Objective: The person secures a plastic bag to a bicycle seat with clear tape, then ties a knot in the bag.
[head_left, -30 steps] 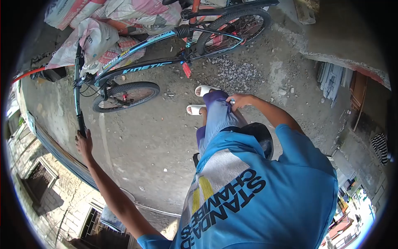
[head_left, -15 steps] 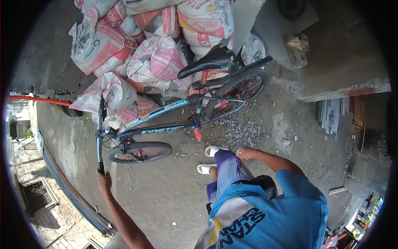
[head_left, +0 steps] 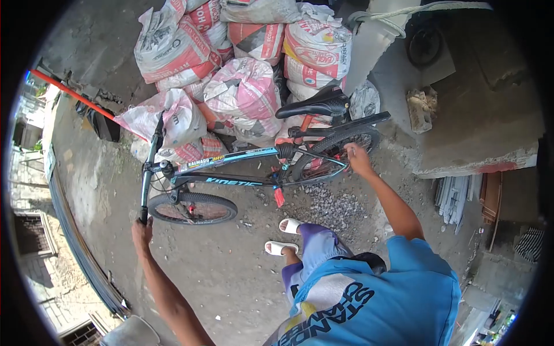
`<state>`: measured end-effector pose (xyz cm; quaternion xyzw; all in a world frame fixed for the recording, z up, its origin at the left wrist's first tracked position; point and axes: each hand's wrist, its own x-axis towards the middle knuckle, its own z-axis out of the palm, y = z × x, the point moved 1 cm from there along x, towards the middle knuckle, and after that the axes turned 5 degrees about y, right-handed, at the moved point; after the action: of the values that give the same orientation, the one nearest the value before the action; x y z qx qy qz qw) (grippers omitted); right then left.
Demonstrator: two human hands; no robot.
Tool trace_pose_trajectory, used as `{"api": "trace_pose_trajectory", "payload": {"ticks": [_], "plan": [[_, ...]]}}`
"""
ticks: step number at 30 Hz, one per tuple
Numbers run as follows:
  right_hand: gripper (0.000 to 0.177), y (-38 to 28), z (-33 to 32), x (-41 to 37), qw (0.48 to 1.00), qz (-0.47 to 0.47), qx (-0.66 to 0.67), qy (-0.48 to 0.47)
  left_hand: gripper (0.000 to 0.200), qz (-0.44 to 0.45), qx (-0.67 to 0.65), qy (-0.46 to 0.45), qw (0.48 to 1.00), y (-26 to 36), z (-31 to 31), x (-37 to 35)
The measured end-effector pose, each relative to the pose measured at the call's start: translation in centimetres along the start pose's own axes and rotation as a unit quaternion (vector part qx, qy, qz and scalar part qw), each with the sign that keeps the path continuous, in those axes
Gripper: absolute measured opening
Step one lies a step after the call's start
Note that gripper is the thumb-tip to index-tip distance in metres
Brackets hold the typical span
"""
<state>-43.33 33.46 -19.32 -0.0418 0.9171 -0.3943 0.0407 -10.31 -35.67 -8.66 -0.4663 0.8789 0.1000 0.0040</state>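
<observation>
A black and light-blue bicycle (head_left: pixel 238 181) stands in front of me, its front end to the left. My left hand (head_left: pixel 142 232) is wrapped round the near handlebar grip (head_left: pixel 143 212). The front wheel (head_left: pixel 226 206) is below the bar, turned slightly. My right hand (head_left: pixel 358 158) is stretched out to the rear wheel (head_left: pixel 300 167), its fingers loosely bent and apart; it overlaps the tire's near edge in this view. A black saddle (head_left: pixel 314 105) rises above the frame, with a black rear fender (head_left: pixel 369 119) behind it. One red pedal (head_left: pixel 279 198) hangs on the near side.
Stacked cement sacks (head_left: pixel 242 95) stand right behind the bicycle. Loose gravel (head_left: pixel 332 207) lies near my sandals (head_left: pixel 281 248). A concrete slab (head_left: pixel 473 155) juts in at right, with metal strips (head_left: pixel 453 199) beneath it. An orange pole (head_left: pixel 72 94) slants in at left.
My right hand has moved from beside my thigh up and forward to the rear wheel. My left hand has kept its hold on the handlebar grip. The view has shifted a little.
</observation>
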Motion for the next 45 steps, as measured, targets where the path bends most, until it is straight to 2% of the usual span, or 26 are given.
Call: {"api": "trace_pose_trajectory", "payload": {"ticks": [1, 3, 4, 5, 7, 9, 11, 12, 13, 15, 21, 23, 25, 28, 29, 32, 33, 34, 36, 39, 41, 42, 43, 44, 45], "plan": [[0.027, -1.2, -1.5, 2.8, 0.991, -0.078, -0.047, 0.101, 0.046, 0.004, 0.009, 0.0, 1.0, 0.0, 0.0, -0.5], [0.04, -3.9, -4.3, 7.8, 0.989, -0.013, 0.07, 0.131, 0.047, 0.01, 0.021, 0.012, 1.0, 0.7, 0.1, -1.7], [0.043, -3.1, -5.0, 10.9, 0.984, 0.046, 0.101, 0.136, 0.047, 0.009, 0.028, 0.02, 0.999, 0.8, -0.1, -2.9], [0.039, -3.3, -5.4, 13.2, 0.976, 0.038, 0.136, 0.167, 0.047, -0.005, 0.022, 0.022, 0.999, 1.6, -0.6, -4.0], [0.047, -3.5, -6.2, 17.4, 0.984, 0.052, 0.047, 0.163, 0.048, -0.032, 0.023, 0.029, 0.999, 3.2, -1.1, -6.0], [0.056, -1.7, -5.4, 21.2, 0.992, 0.079, -0.008, 0.097, 0.048, -0.077, 0.009, 0.017, 0.997, 4.0, -0.9, -6.9], [0.064, -2.4, -3.8, 20.8, 0.988, 0.139, 0.034, -0.06, 0.047, -0.115, 0.017, 0.019, 0.993, 5.0, -0.7, -8.7], [0.068, -3.2, -3.0, 20.3, 0.939, 0.235, 0.185, -0.171, 0.047, -0.134, 0.02, 0.018, 0.991, 5.4, -0.7, -9.4], [0.065, -3.6, -3.0, 19.8, 0.894, 0.277, 0.263, -0.236, 0.047, -0.147, 0.012, 0.02, 0.989, 5.4, -0.3, -10.3], [0.042, -4.9, -3.0, 17.4, 0.887, 0.294, 0.288, -0.21, 0.046, -0.177, -0.01, 0.018, 0.984, 4.7, 0.5, -12.3], [0.052, -0.5, -5.1, 12.4, 0.885, 0.293, 0.293, -0.214, 0.044, -0.249, -0.031, 0.035, 0.967, 2.3, 1.5, -18.5], [0.053, -0.3, -5.5, 11.8, 0.891, 0.279, 0.291, -0.21, 0.045, -0.229, -0.048, 0.049, 0.971, 1.2, 1.5, -19.0], [0.054, -0.8, -4.2, 14.0, 0.891, 0.273, 0.298, -0.206, 0.046, -0.203, -0.032, 0.037, 0.978, 2.1, 0.5, -15.8], [0.064, -2.5, -4.0, 16.2, 0.915, 0.289, 0.217, -0.18, 0.047, -0.121, -0.045, 0.061, 0.99, 2.1, -0.7, -12.2], [0.07, -3.3, -3.5, 17.1, 0.961, 0.22, 0.121, -0.118, 0.046, -0.1, -0.043, 0.057, 0.992, 2.2, -1.0, -10.6], [0.073, -2.3, -2.2, 21.9, 0.984, 0.126, -0.006, -0.127, 0.042, -0.048, -0.038, 0.054, 0.997, 2.0, -1.5, -5.9], [0.059, -3.2, -1.9, 22.8, 0.986, 0.106, -0.076, -0.103, 0.042, -0.034, -0.039, 0.054, 0.997, 1.9, -1.3, -4.5], [0.052, -5.8, -1.9, 22.6, 0.979, 0.067, -0.183, -0.058, 0.041, -0.02, -0.039, 0.052, 0.998, 1.9, -1.2, -3.5], [0.04, -13.7, -1.0, 18.9, 0.922, -0.006, -0.386, 0.036, 0.036, -0.008, -0.049, 0.048, 0.998, 2.8, -1.4, -1.9], [0.026, -18.4, 3.7, 14.0, 0.949, -0.188, -0.225, 0.119, 0.026, 0.017, -0.055, 0.056, 0.997, 4.1, -0.7, 1.2], [0.022, -20.4, 9.3, 8.6, 0.96, -0.274, -0.05, 0.0, 0.023, 0.013, -0.07, 0.035, 0.997, 4.9, 0.7, 4.0], [0.02, -23.5, 12.0, 3.7, 0.971, -0.214, -0.001, -0.108, 0.023, 0.011, -0.083, 0.022, 0.996, 5.1, 1.1, 5.0], [0.016, -26.7, 14.7, -1.1, 0.958, -0.221, 0.006, -0.184, 0.029, 0.022, -0.09, 0.017, 0.996, 5.0, 1.7, 5.6], [0.014, -27.5, 17.7, -4.6, 0.947, -0.14, -0.015, -0.288, 0.035, 0.033, -0.096, 0.012, 0.995, 4.5, 2.1, 5.7], [0.015, -30.3, 20.3, -8.6, 0.912, -0.257, 0.002, -0.321, 0.043, 0.049, -0.139, -0.016, 0.989, 4.2, 0.3, 4.8]]}}
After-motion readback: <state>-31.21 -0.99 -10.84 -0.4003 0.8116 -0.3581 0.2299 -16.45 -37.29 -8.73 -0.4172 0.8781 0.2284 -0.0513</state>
